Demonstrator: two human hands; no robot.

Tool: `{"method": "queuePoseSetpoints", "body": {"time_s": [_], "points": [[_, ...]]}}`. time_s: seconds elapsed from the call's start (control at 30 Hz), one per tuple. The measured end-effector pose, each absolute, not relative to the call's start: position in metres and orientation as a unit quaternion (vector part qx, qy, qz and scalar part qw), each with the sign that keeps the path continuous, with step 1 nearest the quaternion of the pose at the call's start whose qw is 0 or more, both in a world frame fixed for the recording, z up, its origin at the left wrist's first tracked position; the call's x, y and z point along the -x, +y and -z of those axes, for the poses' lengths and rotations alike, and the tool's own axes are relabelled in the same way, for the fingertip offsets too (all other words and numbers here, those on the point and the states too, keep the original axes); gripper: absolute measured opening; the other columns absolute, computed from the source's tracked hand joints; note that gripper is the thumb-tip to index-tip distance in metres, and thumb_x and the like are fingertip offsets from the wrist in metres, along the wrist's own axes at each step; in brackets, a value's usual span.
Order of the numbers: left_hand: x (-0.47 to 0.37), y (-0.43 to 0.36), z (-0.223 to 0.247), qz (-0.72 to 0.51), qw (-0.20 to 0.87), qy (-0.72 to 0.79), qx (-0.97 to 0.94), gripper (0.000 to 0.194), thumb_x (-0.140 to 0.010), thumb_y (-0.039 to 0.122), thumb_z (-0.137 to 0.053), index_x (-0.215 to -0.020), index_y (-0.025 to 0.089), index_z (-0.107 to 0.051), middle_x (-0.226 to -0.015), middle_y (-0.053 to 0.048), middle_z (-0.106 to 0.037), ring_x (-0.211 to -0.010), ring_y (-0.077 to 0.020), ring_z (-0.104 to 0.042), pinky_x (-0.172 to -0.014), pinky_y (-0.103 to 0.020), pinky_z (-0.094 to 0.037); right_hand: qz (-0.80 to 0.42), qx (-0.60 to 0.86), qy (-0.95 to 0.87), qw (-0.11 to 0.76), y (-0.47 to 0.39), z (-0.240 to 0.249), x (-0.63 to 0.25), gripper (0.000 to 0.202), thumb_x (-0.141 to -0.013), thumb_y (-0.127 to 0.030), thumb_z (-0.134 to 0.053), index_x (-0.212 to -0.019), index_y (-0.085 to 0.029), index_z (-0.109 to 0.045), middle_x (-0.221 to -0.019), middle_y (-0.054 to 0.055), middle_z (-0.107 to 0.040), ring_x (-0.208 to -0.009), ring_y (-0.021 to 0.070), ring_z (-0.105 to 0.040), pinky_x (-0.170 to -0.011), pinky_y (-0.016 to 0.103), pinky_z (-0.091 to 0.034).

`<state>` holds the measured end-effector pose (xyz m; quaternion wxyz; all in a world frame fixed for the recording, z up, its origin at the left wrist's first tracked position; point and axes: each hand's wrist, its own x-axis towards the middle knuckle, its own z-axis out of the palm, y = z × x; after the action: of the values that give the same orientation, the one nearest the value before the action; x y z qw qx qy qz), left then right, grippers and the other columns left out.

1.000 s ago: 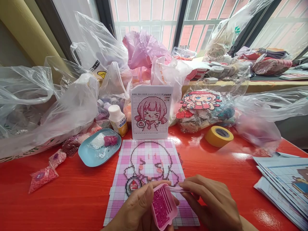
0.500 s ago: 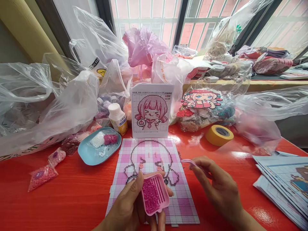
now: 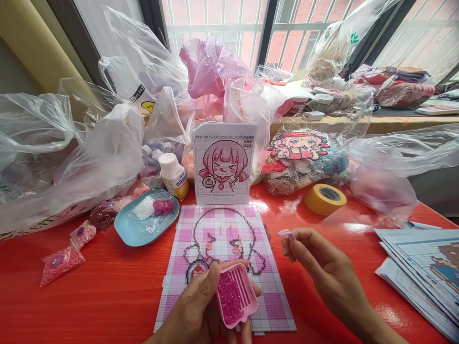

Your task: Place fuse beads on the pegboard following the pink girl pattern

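My left hand is closed around a small pink bead tray, thumb along its left edge. Loose magenta beads fill much of it, and others line up in its grooves. Off to the right, above the red table, my right hand pinches pink tweezers; most of their length is hidden by the fingers. Under the tray lies a pink-and-white checked pegboard. It bears a dark bead outline of a head, with a few coral beads on the face; my left hand covers its lower part.
A printed pattern card stands behind the pegboard. To its left are a white bottle and a blue dish with white and magenta beads. Yellow tape, paper sheets and bead bags lie around.
My left hand and the tray have shifted slightly right and down. The tweezers have turned in my right hand, and less of them shows. The whole view has moved a little.
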<state>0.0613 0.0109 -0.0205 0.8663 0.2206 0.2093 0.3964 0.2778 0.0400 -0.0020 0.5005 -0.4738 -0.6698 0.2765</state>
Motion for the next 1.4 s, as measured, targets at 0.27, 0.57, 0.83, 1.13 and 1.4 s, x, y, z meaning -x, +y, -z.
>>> {"method": "queuePoseSetpoints", "body": {"time_s": [0.27, 0.57, 0.83, 1.13, 1.4], "points": [[-0.063, 0.009, 0.011, -0.398, 0.864, 0.202, -0.232, 0.042, -0.092, 0.044, -0.043, -0.12, 0.016, -0.057, -0.099, -0.013, -0.07, -0.06, -0.0211, -0.07, -0.043, -0.025, -0.052, -0.338, 0.389, -0.724, 0.459, 0.031, -0.002, -0.269, 0.009, -0.09, -0.021, -0.053, -0.084, -0.022, -0.059, -0.074, -0.001, -0.059, -0.068, 0.0109, -0.056, -0.059, 0.018, -0.047], [-0.063, 0.005, 0.012, -0.379, 0.873, 0.194, -0.237, 0.043, -0.092, 0.046, -0.043, -0.119, 0.015, -0.057, -0.09, -0.013, -0.071, -0.056, -0.0208, -0.07, -0.044, -0.025, -0.052, -0.454, 0.464, -0.612, 0.45, 0.04, -0.019, -0.281, 0.021, -0.086, -0.041, -0.057, -0.08, -0.022, -0.064, -0.063, -0.002, -0.05, -0.055, 0.0098, -0.042, -0.049, 0.02, -0.039], [-0.067, 0.001, 0.028, -0.339, 0.894, 0.181, -0.229, 0.05, -0.087, 0.051, -0.053, -0.115, 0.011, -0.061, -0.095, -0.016, -0.072, -0.062, -0.0158, -0.07, -0.051, -0.02, -0.05, -0.408, 0.493, -0.639, 0.427, 0.045, -0.007, -0.302, 0.023, -0.085, -0.042, -0.058, -0.08, -0.02, -0.064, -0.068, 0.0, -0.055, -0.058, 0.0103, -0.048, -0.051, 0.02, -0.042], [-0.067, -0.009, 0.009, -0.249, 0.906, 0.217, -0.266, 0.042, -0.088, 0.044, -0.056, -0.115, 0.013, -0.063, -0.099, -0.015, -0.074, -0.089, -0.016, -0.07, -0.075, -0.023, -0.049, -0.36, 0.496, -0.679, 0.405, 0.051, 0.014, -0.313, 0.018, -0.087, -0.036, -0.056, -0.079, -0.02, -0.061, -0.069, -0.001, -0.056, -0.06, 0.0113, -0.051, -0.052, 0.02, -0.044], [-0.064, -0.003, 0.007, -0.193, 0.901, 0.251, -0.298, 0.04, -0.09, 0.043, -0.052, -0.117, 0.016, -0.063, -0.103, -0.014, -0.073, -0.092, -0.0178, -0.07, -0.078, -0.024, -0.049, -0.31, 0.472, -0.724, 0.397, 0.046, 0.02, -0.313, 0.012, -0.09, -0.028, -0.053, -0.083, -0.021, -0.058, -0.073, 0.001, -0.057, -0.061, 0.0122, -0.053, -0.051, 0.023, -0.045]]}}
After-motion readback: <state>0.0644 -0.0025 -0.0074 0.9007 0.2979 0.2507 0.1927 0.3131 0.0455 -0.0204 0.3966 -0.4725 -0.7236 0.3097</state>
